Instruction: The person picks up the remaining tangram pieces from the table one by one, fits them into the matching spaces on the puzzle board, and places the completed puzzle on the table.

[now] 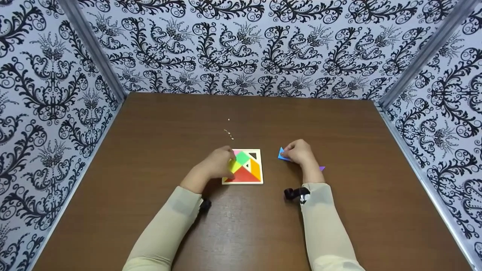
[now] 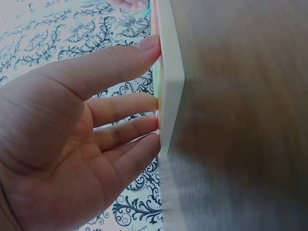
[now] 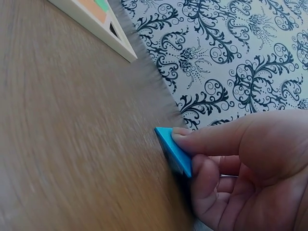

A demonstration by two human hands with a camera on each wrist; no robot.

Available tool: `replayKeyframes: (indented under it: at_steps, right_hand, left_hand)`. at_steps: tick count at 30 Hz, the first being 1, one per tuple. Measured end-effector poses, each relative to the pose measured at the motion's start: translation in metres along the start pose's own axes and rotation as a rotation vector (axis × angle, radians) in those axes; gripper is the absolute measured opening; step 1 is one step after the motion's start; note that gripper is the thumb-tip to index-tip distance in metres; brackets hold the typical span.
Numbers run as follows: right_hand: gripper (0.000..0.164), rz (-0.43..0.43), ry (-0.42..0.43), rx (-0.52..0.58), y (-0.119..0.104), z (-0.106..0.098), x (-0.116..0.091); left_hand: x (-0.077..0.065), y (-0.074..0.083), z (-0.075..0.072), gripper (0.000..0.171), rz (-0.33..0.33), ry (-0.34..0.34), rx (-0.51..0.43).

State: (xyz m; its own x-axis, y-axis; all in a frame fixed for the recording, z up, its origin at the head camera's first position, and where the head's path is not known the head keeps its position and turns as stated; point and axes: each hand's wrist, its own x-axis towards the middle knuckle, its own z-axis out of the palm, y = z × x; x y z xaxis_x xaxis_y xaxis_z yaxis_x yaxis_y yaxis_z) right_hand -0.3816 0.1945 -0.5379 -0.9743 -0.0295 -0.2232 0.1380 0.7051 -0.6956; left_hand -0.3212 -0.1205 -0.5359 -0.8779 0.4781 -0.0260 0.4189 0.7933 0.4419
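A square tangram tray [image 1: 243,183] with a pale frame lies on the table, slightly left of the right hand. Red, orange, green, yellow-green and pink pieces sit in it, and two triangular gaps show dark bottom. Across its left side reaches the left hand [image 1: 218,162]; in the left wrist view its thumb and extended fingertips [image 2: 153,124] touch the pieces and frame. To the right of the tray, the right hand [image 1: 300,152] pinches a blue triangle [image 3: 174,150] between thumb and fingers, tilted close over the tabletop.
A purple piece [image 1: 322,168] lies partly hidden behind the right wrist. Small pale specks [image 1: 229,132] dot the brown table [image 1: 169,124] beyond the tray. Patterned walls [image 1: 241,49] enclose the table at the back and both sides.
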Motion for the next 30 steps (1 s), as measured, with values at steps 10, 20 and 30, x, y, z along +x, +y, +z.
replayKeyframes:
  at_steps: [10,20,30]
  right_hand:
    - [0.010,0.100,-0.122,0.274,-0.006,0.000,-0.002]
    - [0.011,0.086,-0.186,0.380,-0.010,0.002,-0.005]
    - [0.023,0.059,-0.210,0.410,-0.012,0.010,-0.006]
  left_hand:
    - [0.000,0.001,0.000,0.050,-0.007,0.012,-0.003]
    - [0.002,0.001,0.000,0.049,0.005,0.013,-0.006]
    - [-0.001,0.000,0.002,0.048,-0.010,0.017,-0.013]
